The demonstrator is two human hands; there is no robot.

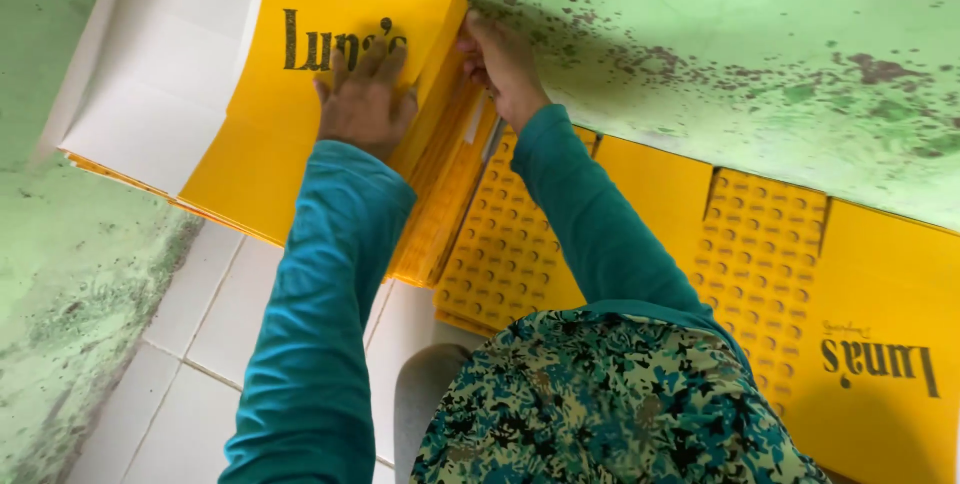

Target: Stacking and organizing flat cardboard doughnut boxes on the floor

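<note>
**Top sheet at risk of slipping or creasing**

The left hand (362,102) is lying flat, fingers spread, pressing on the top yellow sheet (330,4) of a stack (440,194) of flat printed box blanks; it is pressing, not gripping. The right hand (500,62) is curling its fingers over the sheet's far edge, next to the stained green wall (750,34); whether it is pinching one sheet or several I cannot tell. The sheet is sitting on top of the stack, its white side (150,94) folding away to the left.

If the right hand is catching more than one layer, extra sheets are likely to lift with it. If the left palm is easing off, the smooth card could be sliding sideways off the pile onto the white tiles (200,344). Pulling hard against the pressed palm is risking a crease along the fold. The other blanks (760,244), lying just beside, could be getting nudged.
</note>
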